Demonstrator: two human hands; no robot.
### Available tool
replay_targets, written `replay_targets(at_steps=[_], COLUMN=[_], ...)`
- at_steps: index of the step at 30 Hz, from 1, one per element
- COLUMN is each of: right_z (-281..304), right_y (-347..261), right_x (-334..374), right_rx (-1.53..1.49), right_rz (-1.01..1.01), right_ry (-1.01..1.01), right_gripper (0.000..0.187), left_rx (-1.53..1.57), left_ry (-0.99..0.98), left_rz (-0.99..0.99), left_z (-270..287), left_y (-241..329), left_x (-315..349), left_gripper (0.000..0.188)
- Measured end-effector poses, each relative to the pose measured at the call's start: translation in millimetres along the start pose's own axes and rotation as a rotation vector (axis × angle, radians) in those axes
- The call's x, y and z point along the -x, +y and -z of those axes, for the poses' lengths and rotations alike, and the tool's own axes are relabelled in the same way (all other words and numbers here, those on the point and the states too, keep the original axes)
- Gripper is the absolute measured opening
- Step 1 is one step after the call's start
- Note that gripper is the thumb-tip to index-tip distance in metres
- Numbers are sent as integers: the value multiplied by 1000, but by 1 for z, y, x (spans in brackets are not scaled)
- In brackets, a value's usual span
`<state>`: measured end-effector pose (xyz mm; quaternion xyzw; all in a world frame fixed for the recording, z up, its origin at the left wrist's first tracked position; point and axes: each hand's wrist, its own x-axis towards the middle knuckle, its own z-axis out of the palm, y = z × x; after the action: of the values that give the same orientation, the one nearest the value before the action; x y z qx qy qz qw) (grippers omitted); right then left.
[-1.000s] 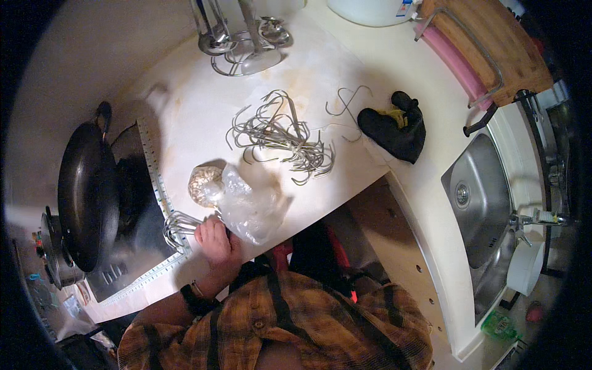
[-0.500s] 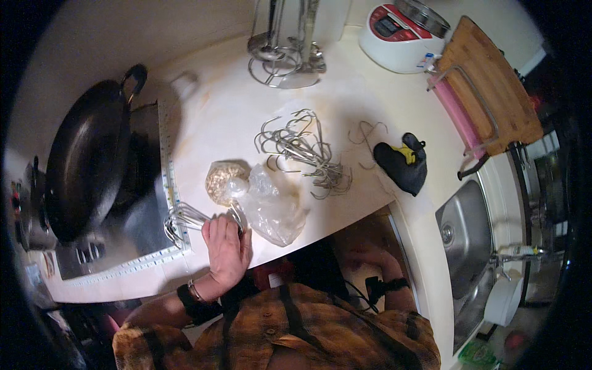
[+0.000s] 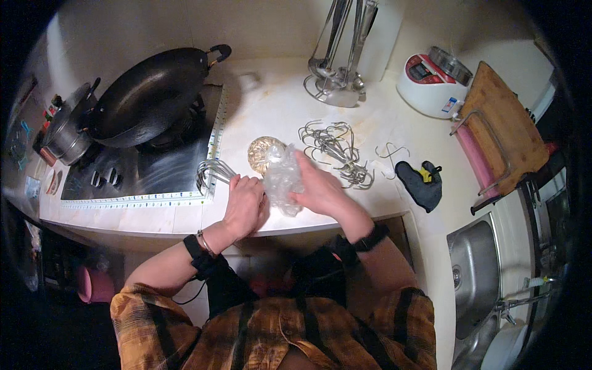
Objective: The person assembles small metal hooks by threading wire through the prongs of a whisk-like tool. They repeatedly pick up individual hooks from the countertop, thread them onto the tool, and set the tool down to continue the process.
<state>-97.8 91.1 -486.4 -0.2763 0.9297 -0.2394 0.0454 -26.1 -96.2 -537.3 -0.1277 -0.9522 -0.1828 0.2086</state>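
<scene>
Our left hand [image 3: 245,202] curled round hooks [image 3: 216,171]; right hand [image 3: 322,190], thumb and fingers apart, on bag [image 3: 283,185]. Likely step: handling bag; next calls for firmer pinch.

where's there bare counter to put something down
The widest bare patch of white counter lies between the flat black stovetop and upright silver utensil rack. A smaller one separates the rounded white rice cooker from the soft black item. The centre is crowded: left hand, right hand, clear crumpled plastic bag, tangled silver wire hooks.
</scene>
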Motion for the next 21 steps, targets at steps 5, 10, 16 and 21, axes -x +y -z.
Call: replay_targets(at_steps=[5,10,16,21], right_z=[-16,-53,-119,-31], right_y=[-1,1,-25,32], right_x=[-22,-67,-131,-75], right_rx=[63,102,176,-242], right_rz=[-41,69,760,334], right_ry=[-185,-154,56,-33], right_gripper=[39,36,31,20], left_rx=[65,398,499,935], left_ry=[141,418,702,756], left_rz=[-5,179,-56,107], left_z=[26,69,101,111], left_y=[-4,9,38,34], left_x=[0,-8,-18,-23], left_gripper=[5,19,21,25])
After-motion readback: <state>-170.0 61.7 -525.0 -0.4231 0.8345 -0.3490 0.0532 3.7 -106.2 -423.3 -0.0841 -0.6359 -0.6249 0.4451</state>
